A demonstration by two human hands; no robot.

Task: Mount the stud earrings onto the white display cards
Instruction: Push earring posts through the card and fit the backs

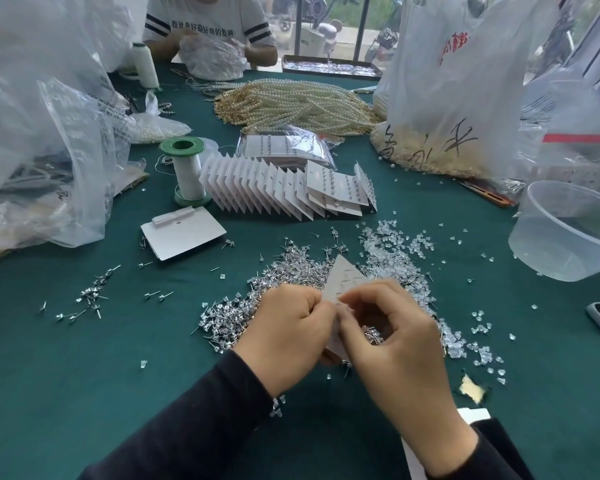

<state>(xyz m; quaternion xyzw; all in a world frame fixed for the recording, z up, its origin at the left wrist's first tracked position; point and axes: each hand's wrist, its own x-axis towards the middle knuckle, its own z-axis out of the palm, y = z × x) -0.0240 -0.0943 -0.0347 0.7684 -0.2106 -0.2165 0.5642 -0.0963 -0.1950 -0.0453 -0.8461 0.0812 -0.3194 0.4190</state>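
Toward bench (136, 368) front edge, over stud earrings (284, 271) pile: left hand (286, 329) and right hand (395, 344) both pinch white display card (343, 280).

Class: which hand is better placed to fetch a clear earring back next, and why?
Probably the right hand: the pile of clear backs lies on its side, just beyond it, while the left hand grips the white card and would have to cross over.
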